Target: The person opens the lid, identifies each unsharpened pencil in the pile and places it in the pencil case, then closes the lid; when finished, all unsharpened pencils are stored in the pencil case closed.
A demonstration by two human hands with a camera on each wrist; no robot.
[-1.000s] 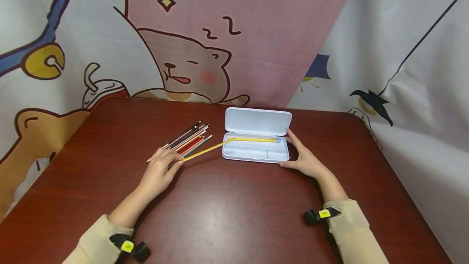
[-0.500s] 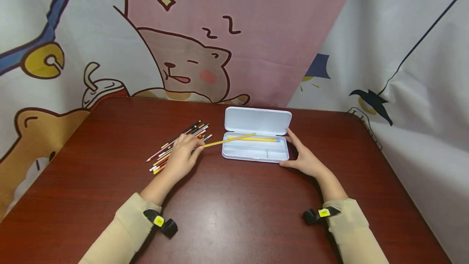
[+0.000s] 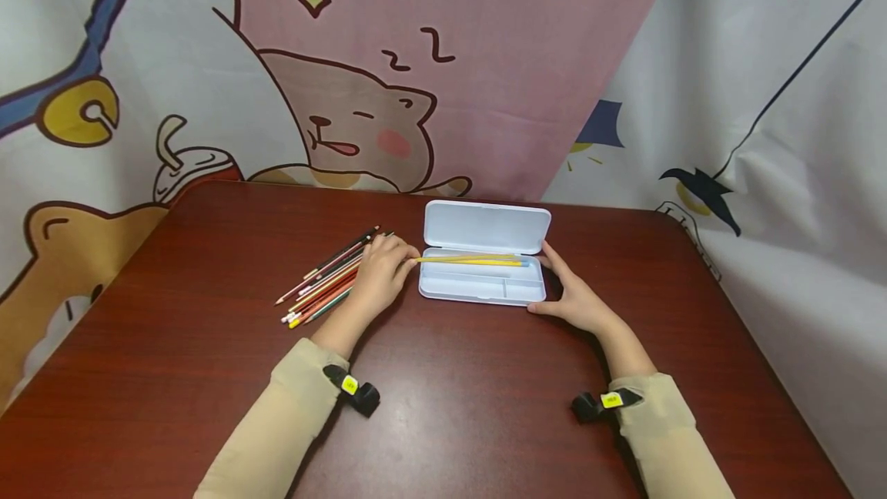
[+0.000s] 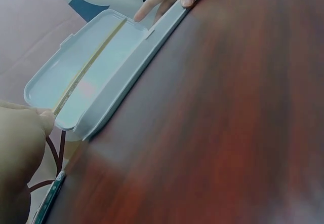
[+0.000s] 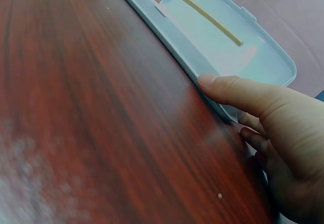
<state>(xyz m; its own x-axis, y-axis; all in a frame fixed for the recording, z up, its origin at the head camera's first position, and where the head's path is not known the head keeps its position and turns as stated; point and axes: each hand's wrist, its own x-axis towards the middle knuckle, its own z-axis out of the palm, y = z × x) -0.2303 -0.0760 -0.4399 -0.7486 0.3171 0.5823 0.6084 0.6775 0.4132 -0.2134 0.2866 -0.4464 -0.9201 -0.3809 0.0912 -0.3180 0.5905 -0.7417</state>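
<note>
My left hand [image 3: 381, 272] pinches one end of a yellow pencil [image 4: 91, 62] between thumb and fingers. This pencil reaches over the back compartment of a white pencil case [image 3: 460, 291], whose lid [image 3: 487, 227] stands raised behind it. Inside that compartment lies another yellow pencil [image 3: 513, 263], partly overlapped by the held one in the head view. My right hand [image 3: 582, 303] grips the case's right end, with the thumb [image 5: 228, 89] on the front edge and the other fingers around the side and back.
Several colored pencils [image 3: 322, 295] lie in a slanted bundle left of the case, partly hidden under the left hand. All stand on a dark red-brown wooden table [image 3: 443, 406]. A cartoon-printed cloth [image 3: 527, 98] hangs behind the table.
My left hand has moved right and away from me, from the bundle to the case's left end, carrying the yellow pencil over the compartment. The right hand and case have stayed put.
</note>
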